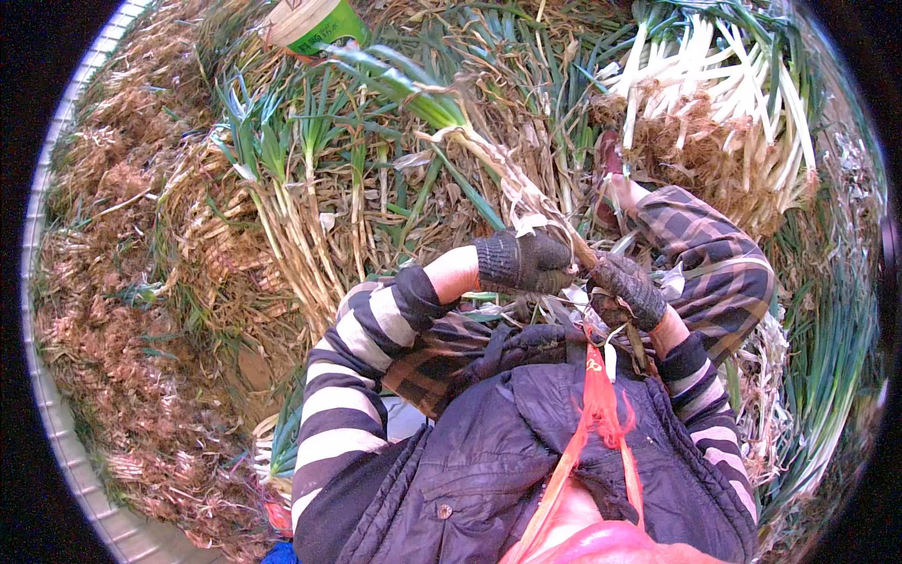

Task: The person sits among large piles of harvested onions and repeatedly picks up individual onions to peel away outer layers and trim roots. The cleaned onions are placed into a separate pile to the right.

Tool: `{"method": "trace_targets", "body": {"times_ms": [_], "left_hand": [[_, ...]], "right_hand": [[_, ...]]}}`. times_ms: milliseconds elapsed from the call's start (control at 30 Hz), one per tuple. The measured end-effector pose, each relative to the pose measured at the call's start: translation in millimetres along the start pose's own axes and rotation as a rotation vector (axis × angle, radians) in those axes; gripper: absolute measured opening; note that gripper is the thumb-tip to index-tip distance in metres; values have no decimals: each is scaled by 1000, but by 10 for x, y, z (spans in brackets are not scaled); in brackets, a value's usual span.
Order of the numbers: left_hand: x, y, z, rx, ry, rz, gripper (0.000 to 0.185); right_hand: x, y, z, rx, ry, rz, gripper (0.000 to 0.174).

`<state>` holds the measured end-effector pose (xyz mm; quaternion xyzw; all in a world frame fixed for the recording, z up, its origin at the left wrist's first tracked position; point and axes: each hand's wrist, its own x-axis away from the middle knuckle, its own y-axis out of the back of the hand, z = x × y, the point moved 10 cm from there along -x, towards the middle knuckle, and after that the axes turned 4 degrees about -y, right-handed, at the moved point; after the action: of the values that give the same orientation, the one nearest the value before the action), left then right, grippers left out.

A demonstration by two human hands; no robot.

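Note:
In the head view my left hand (525,262), in a dark knitted glove, is closed around the stem of a green onion (507,169) with dry brown outer leaves. Its green tops point up and to the left. My right hand (627,289), gloved too, grips the lower end of the same stalk, close beside the other hand. Torn pale husks hang around both hands. A red cord (595,409) runs from my neck down to just below the hands. Several unpeeled green onions (296,225) lean near my knee on the left.
A pile of peeled white green onions (712,92) with roots lies at the upper right. More long green onions (831,395) lie along the right. A wide heap of rooted stalks (127,282) covers the left. A green-and-white bucket (317,25) stands at the top.

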<state>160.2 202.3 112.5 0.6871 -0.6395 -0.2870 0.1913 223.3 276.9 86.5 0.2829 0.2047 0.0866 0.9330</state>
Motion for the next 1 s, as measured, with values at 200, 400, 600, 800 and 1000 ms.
{"method": "trace_targets", "body": {"times_ms": [200, 400, 600, 800, 1000], "left_hand": [[240, 95, 260, 270, 188, 127, 21], [1059, 1501, 1045, 890, 312, -1062, 29], [1301, 1719, 1001, 673, 265, -1388, 18], [1147, 1589, 1006, 883, 314, -1364, 29], [1176, 1731, 794, 539, 323, -1337, 24]], "right_hand": [[11, -64, -309, -253, -427, 122, 42], [71, -252, -288, -776, -753, 61, 42], [-344, -262, -78, -275, -481, 225, 33], [-1667, 297, -53, -130, -321, -185, 42], [-2383, 139, -155, -239, -313, -305, 30]]}}
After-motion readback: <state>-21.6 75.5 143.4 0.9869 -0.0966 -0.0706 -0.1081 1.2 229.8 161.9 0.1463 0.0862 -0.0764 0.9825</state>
